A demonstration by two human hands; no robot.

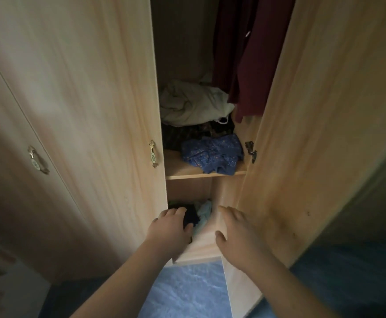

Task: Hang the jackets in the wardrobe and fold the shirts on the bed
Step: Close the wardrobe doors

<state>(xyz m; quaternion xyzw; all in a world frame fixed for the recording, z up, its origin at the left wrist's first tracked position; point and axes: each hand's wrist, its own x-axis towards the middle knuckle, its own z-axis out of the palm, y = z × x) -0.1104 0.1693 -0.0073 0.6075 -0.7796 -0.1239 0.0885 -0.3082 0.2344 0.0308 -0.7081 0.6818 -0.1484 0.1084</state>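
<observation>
1. We record the wardrobe (84,111), light wood, filling most of the view; its left panels are closed
2. Its right-hand door (313,134) stands swung open toward us, showing the interior
3. A maroon garment (251,53) hangs inside at the upper right, with its hem just above the shelf (187,174)
4. A blue floor (187,290) shows below, between the forearms
5. A pale crumpled cloth (192,102) lies heaped at the back of the shelf, on top of a dark patterned cloth (183,136)
6. A blue patterned garment (212,154) lies bunched at the front right of the same shelf
7. The right hand (235,232) is spread wide with straight fingers in front of the lower compartment's right side, and holds nothing
8. The left hand (169,228) reaches into the lower compartment with relaxed, slightly bent fingers and holds nothing; we cannot tell whether its fingertips touch the clothes
9. In that compartment a dark garment (191,214) lies just beside a light blue cloth (204,213)
10. Two metal handles (153,154) sit on the closed panels
11. A dark hinge (251,151) is fixed at the open door's inner edge
</observation>
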